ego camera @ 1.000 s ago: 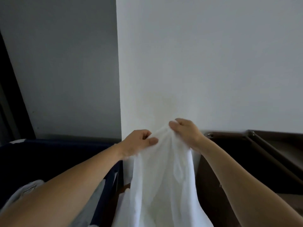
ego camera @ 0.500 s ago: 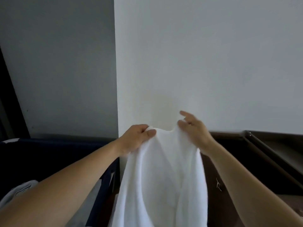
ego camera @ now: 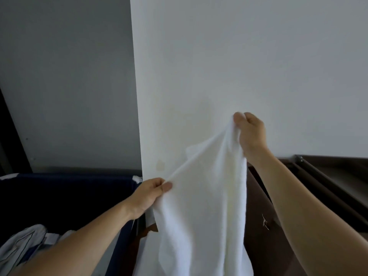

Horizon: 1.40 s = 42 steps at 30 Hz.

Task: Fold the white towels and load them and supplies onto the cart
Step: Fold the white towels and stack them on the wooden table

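Both your hands pinch the white towel (ego camera: pixel 203 206): left hand (ego camera: pixel 148 197) lower centre, right hand (ego camera: pixel 250 134) higher, right of centre.

A housekeeping or laundry service area, of the sort found in a hotel, is suggested. A dark navy fabric bin (ego camera: pixel 69 196) is seen at the left, and crumpled pale linen (ego camera: pixel 23 246) is piled in it. A dark brown cart (ego camera: pixel 328 186) with metal-edged tiers is set against the wall at the right. A white towel (ego camera: pixel 209 196) is held up between the two. The space is bounded by a plain white wall (ego camera: pixel 239 56) and a grey wall (ego camera: pixel 69 76), which meet at a corner.
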Each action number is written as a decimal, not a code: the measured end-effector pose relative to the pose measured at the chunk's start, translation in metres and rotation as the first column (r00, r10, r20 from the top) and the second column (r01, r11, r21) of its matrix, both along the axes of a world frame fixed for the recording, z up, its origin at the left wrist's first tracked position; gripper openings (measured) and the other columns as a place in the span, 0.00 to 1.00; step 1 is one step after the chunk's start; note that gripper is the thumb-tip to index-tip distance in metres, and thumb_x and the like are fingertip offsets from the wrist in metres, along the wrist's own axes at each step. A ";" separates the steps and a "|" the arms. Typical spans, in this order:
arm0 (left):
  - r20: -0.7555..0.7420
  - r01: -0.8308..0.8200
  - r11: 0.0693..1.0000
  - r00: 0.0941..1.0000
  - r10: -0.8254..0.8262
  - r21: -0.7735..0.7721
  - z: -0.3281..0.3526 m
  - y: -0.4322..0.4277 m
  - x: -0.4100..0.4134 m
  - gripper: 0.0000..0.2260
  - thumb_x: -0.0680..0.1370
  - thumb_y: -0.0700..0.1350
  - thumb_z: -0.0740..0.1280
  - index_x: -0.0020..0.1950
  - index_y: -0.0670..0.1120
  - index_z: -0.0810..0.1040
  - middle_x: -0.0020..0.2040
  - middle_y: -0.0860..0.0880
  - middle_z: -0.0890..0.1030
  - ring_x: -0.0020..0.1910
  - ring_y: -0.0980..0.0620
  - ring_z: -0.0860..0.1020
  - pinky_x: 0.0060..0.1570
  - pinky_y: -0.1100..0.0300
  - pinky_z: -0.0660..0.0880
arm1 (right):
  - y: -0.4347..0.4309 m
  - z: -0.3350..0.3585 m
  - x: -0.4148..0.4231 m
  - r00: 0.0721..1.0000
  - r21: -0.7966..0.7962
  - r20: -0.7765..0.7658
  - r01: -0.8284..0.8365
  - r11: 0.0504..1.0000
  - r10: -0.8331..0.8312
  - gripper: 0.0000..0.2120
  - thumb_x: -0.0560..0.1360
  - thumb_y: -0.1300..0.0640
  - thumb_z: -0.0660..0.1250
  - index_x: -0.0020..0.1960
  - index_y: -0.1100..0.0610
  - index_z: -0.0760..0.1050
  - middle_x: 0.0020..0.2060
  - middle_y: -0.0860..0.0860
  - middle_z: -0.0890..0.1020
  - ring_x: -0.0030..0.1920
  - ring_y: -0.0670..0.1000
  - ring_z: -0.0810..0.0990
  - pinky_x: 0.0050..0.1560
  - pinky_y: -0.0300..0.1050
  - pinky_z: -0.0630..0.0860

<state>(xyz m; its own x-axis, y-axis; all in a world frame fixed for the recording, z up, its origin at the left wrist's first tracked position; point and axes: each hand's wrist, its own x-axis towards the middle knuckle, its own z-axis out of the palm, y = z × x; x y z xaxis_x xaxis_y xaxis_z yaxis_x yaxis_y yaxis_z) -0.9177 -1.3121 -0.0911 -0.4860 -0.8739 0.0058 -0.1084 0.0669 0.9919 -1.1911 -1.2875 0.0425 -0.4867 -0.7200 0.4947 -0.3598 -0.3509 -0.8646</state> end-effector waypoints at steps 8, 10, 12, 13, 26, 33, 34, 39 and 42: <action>0.004 0.026 0.948 1.000 -0.026 -0.319 0.110 -0.014 -0.034 0.22 0.74 0.50 0.74 0.52 0.31 0.74 0.44 0.41 0.78 0.42 0.44 0.75 0.46 0.44 0.73 | 0.007 -0.036 0.021 0.939 0.213 -0.127 -0.290 0.933 0.320 0.10 0.80 0.55 0.65 0.55 0.60 0.80 0.64 0.48 0.78 0.60 0.47 0.78 0.65 0.47 0.73; 0.091 0.095 0.904 0.994 -0.063 -0.417 0.135 -0.016 -0.048 0.18 0.76 0.49 0.72 0.49 0.32 0.75 0.41 0.46 0.79 0.40 0.49 0.72 0.42 0.52 0.69 | 0.010 -0.037 0.030 0.840 0.205 0.045 -0.537 0.818 0.540 0.13 0.80 0.54 0.65 0.60 0.60 0.80 0.62 0.54 0.80 0.61 0.54 0.79 0.64 0.53 0.74; 0.123 0.117 0.885 0.990 -0.068 -0.450 0.144 -0.020 -0.055 0.18 0.77 0.49 0.72 0.47 0.33 0.75 0.39 0.49 0.78 0.38 0.51 0.71 0.38 0.57 0.68 | 0.011 -0.031 0.036 0.781 0.140 0.146 -0.624 0.769 0.607 0.11 0.77 0.53 0.66 0.48 0.60 0.79 0.45 0.57 0.81 0.47 0.56 0.80 0.49 0.52 0.75; 0.122 0.109 0.892 0.991 -0.061 -0.440 0.141 -0.022 -0.056 0.18 0.77 0.50 0.71 0.47 0.34 0.76 0.39 0.48 0.76 0.37 0.52 0.72 0.37 0.58 0.69 | 0.010 -0.028 0.037 0.809 0.119 0.160 -0.585 0.803 0.566 0.10 0.77 0.53 0.67 0.41 0.59 0.76 0.37 0.56 0.77 0.39 0.54 0.77 0.42 0.50 0.72; -0.072 -0.073 0.992 0.995 0.066 -0.105 0.029 -0.031 -0.002 0.17 0.76 0.52 0.71 0.46 0.37 0.78 0.43 0.38 0.80 0.43 0.41 0.78 0.49 0.52 0.77 | -0.006 0.007 0.000 0.991 0.009 -0.050 -0.126 0.992 0.126 0.11 0.73 0.54 0.67 0.34 0.56 0.73 0.32 0.50 0.70 0.34 0.49 0.69 0.38 0.47 0.66; 0.077 0.082 0.923 0.995 -0.057 -0.376 0.090 -0.028 -0.042 0.13 0.79 0.50 0.70 0.46 0.39 0.81 0.39 0.46 0.78 0.39 0.52 0.75 0.43 0.57 0.74 | 0.007 -0.061 0.041 0.822 0.312 0.088 -0.560 0.768 0.563 0.10 0.77 0.60 0.67 0.56 0.63 0.80 0.46 0.61 0.82 0.46 0.59 0.79 0.53 0.56 0.75; 0.092 0.103 0.931 0.993 -0.075 -0.351 0.085 -0.028 -0.043 0.13 0.78 0.50 0.70 0.47 0.40 0.81 0.41 0.47 0.81 0.40 0.52 0.78 0.44 0.57 0.76 | 0.008 -0.065 0.045 0.814 0.315 0.118 -0.573 0.756 0.569 0.09 0.74 0.56 0.68 0.44 0.64 0.79 0.40 0.59 0.79 0.41 0.58 0.76 0.46 0.54 0.73; 0.081 0.086 0.982 0.994 -0.074 -0.167 0.041 -0.026 -0.031 0.16 0.68 0.63 0.74 0.39 0.51 0.82 0.39 0.49 0.81 0.38 0.48 0.77 0.41 0.51 0.73 | 0.003 -0.062 0.046 0.867 0.276 0.060 -0.491 0.827 0.495 0.18 0.77 0.58 0.67 0.31 0.52 0.66 0.29 0.51 0.66 0.31 0.51 0.66 0.33 0.47 0.62; 0.034 0.063 0.995 0.998 -0.061 -0.072 0.013 -0.021 -0.017 0.19 0.65 0.63 0.77 0.41 0.48 0.82 0.42 0.45 0.82 0.40 0.43 0.79 0.46 0.49 0.75 | -0.004 -0.034 0.039 0.945 0.082 0.067 -0.325 0.942 0.320 0.21 0.77 0.60 0.67 0.29 0.51 0.64 0.28 0.52 0.64 0.31 0.51 0.63 0.33 0.48 0.59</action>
<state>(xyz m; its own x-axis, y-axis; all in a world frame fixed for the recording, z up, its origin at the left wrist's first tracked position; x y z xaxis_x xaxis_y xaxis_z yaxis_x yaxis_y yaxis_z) -0.9347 -1.3329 -0.0780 -0.5404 -0.8398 0.0522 -0.1332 0.1466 0.9802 -1.1523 -1.2918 0.0086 -0.2445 -0.8832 0.4003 -0.1936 -0.3600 -0.9126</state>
